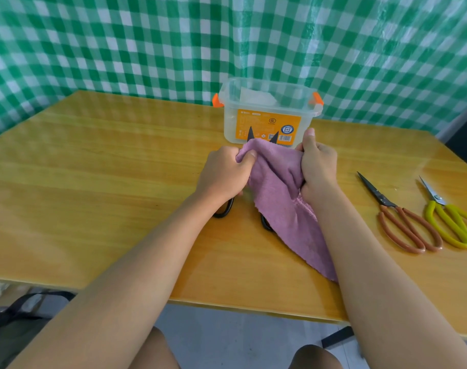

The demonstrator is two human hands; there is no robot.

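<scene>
Black scissors (250,134), long axis pointing away, under purple cloth (277,182); left hand (224,174) and right hand (319,166) each clutch the cloth, either side

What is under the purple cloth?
Black scissors: two blade tips poke out past the far edge of the cloth, and parts of both handle loops show nearer. Their middle is hidden by the cloth, which the left hand and right hand grip.

Both hands, left hand (223,173) and right hand (317,166), grip a purple cloth (283,187) bunched over black-handled scissors (224,209), blades apparently open, before a clear plastic box (267,113).
</scene>
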